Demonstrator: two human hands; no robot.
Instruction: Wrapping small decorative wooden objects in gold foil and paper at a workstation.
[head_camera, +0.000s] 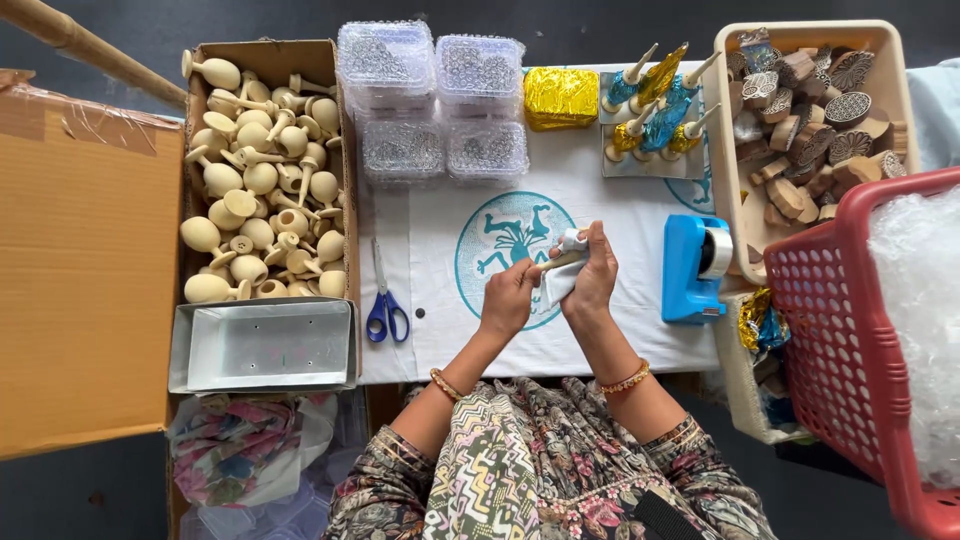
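Both hands (550, 280) gripping wrapped wooden piece (566, 262), cardboard box (345, 150) full of wooden knobs (262, 180)

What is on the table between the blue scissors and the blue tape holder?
In the head view, between the scissors and the tape dispenser are the left hand and right hand, holding a small wooden piece in white wrapping.

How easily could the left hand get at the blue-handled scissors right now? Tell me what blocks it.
Probably yes. The scissors lie flat on the white cloth just beside the left hand, nothing between them. But that hand and the right hand hold a small paper-wrapped piece, so it must let go first.
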